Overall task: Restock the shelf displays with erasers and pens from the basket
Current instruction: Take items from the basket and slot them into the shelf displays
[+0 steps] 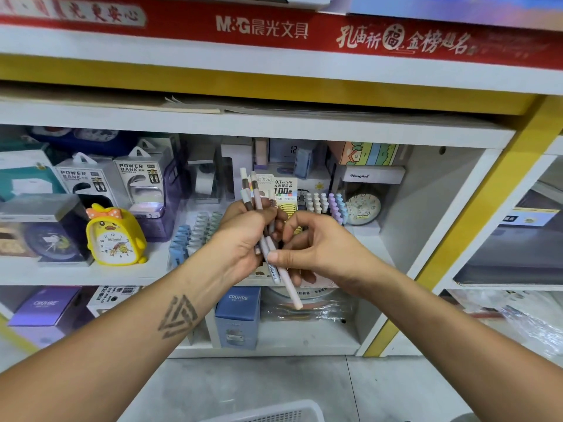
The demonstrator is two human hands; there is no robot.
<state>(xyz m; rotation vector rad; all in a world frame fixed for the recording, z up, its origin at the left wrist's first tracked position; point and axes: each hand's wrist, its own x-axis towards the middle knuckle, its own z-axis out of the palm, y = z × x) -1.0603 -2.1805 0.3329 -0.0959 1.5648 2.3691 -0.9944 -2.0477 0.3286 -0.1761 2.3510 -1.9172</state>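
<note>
Several pens (pixel 259 208) bunched in left hand (pixel 243 239) before middle shelf (pixel 91 274). Right hand (pixel 307 242) pinches one pink pen (pixel 289 284). Risk: loosened left grip spills bunch. Basket (pixel 274 414) on floor below.

We've got pale pink and white pens (pixel 274 254) with brown bands, plus a bright yellow duck clock (pixel 114 236) wearing an orange polka-dot bow. Shelf edge (pixel 274 89) is yellow under a red banner (pixel 304 32) with pale lettering, and we see pastel blue, green and lilac pens in the display (pixel 326 204).
</note>
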